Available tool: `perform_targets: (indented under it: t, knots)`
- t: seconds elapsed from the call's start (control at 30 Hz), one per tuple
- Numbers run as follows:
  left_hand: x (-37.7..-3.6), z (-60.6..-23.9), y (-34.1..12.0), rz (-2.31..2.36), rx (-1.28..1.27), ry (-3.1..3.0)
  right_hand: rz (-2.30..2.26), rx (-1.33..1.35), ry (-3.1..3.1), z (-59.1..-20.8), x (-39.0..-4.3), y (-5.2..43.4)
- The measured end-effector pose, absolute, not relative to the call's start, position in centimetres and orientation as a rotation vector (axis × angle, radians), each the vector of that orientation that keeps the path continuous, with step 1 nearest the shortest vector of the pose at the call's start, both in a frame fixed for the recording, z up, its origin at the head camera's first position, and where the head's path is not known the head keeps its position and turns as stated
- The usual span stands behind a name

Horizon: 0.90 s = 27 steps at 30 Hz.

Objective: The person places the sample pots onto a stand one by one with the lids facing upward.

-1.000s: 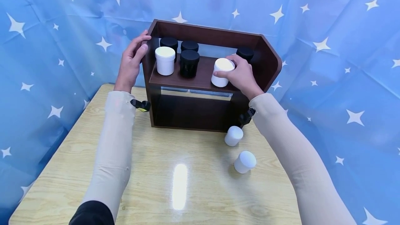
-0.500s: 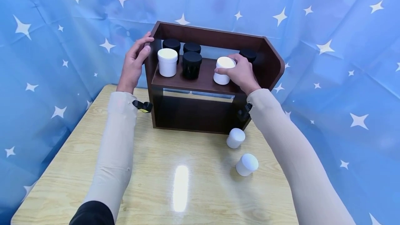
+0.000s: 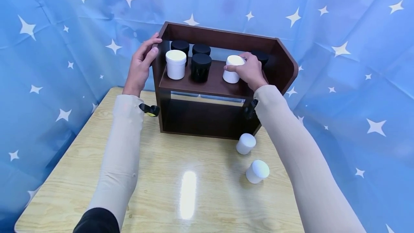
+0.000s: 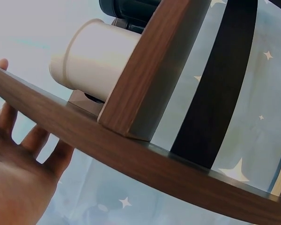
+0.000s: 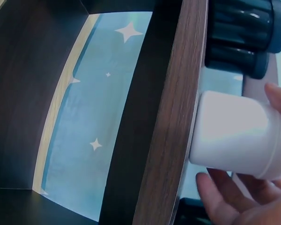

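In the head view my right hand [image 3: 250,71] grips a white lidded jar [image 3: 232,69] over the right part of the upper shelf board [image 3: 210,85]. The right wrist view shows that jar [image 5: 234,133] lying sideways in the picture, thumb on one side and fingers on the other. My left hand [image 3: 140,62] rests against the left side panel of the dark brown rack [image 3: 223,33], its fingers nearly straight along the outside in the left wrist view. Near that panel stand another white jar [image 3: 176,64] and a black jar [image 3: 200,68]; two black jars are behind them.
A further black jar [image 3: 260,57] stands at the back right of the shelf, partly hidden by my right hand. Two white jars, one [image 3: 245,144] by the rack's front right corner and one [image 3: 257,171] nearer, stand on the wooden table [image 3: 155,175]. A blue starry curtain hangs behind.
The white jar in my right hand has moved backward on the upper shelf, away from its front edge. My left hand stays at the side panel. The head view has shifted slightly.
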<state>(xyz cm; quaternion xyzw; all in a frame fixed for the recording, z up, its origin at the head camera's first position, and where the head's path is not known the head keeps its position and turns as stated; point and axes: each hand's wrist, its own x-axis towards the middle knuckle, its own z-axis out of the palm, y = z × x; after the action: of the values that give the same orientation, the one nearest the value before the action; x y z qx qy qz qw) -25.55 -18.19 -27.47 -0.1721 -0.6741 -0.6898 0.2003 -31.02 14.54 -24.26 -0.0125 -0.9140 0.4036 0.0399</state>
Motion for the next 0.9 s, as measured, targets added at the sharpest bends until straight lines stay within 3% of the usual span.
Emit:
perform_targets:
  t: [0.9]
  knots:
    - [-28.2, -29.4, -18.8, -1.925, -0.496, -1.862, 1.196, -0.130, -2.757, -24.4, -34.1, 13.3]
